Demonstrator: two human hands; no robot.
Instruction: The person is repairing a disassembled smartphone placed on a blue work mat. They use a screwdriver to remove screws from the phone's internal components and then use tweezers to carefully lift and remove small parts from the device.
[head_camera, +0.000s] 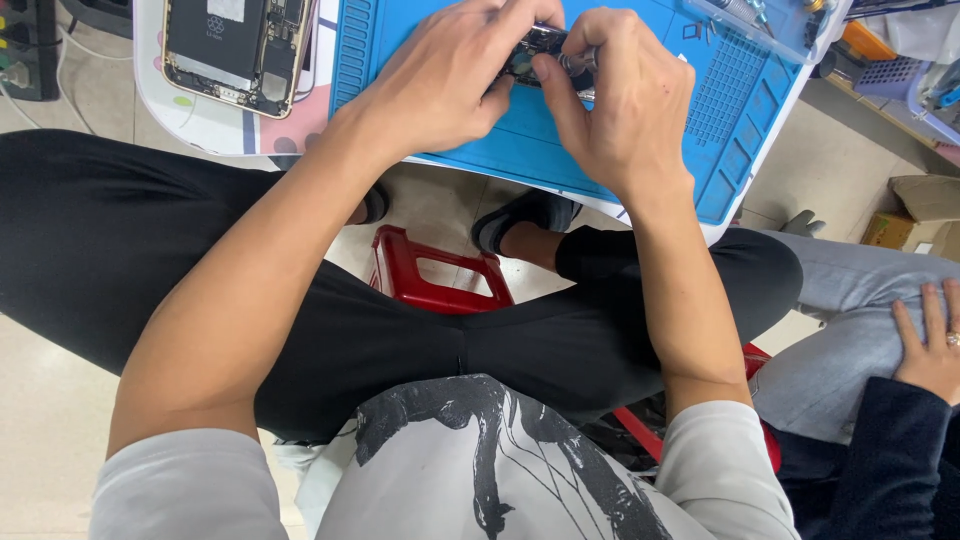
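Your left hand (440, 85) is curled shut around the small dark device part (530, 55), pinning it from the near-left side over the blue work mat (520, 150), close to the far edge of the surface. Your right hand (625, 110) is closed too, thumb and forefinger pinched on a slim metal tool (578, 64) whose tip meets the part; what the tip engages is hidden under your fingers. To do this step well, keep the part low against the mat so a slip costs nothing, let the left hand carry all the steadying, and keep the right hand's pressure light and in line with the tool instead of levering sideways. Rest both wrists on the mat's near edge if you can; at present your forearms hang free over your lap, which will likely make fine work shakier. The opened phone body (238, 45) lies well apart at the far-left corner, so nothing there is in your way. The clear parts tray (760, 22) sits at the far-right corner, and another person's hand (930, 340) rests on a knee to your right, clear of the work
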